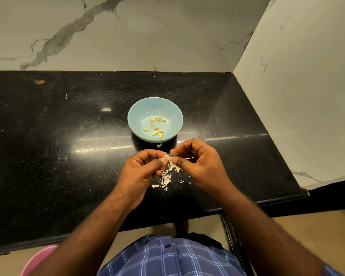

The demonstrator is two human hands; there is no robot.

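Nearest of all, well short of the bowl (136, 113), a blue checked shirt (167, 257) fills the bottom edge. A pink rounded thing (38, 257) sits low and to the left of the bowl, under the edge of the black stone counter (58, 156).

Just on the near side of the bowl, the 2 hands meet above the counter. The left hand (139, 170) has its fingers curled in and its thumb pressed forward. The right hand (199, 166) is curled the same way. Between them they pinch a small pale clove (168, 157) by thumb and fingertips, and a thin strip of skin sticks out toward the right hand. The clove is held in the air, just in front of the bowl's near rim.

Under the hands, nearer than the bowl, pale peelings (166, 179) lie scattered on the counter.

The light blue bowl stands upright with about 10 yellowish peeled cloves (156, 128) loose inside.

Far left of the bowl, toward the back edge, lies an orange scrap (41, 82). Behind the bowl rises a veined marble wall (147, 36).
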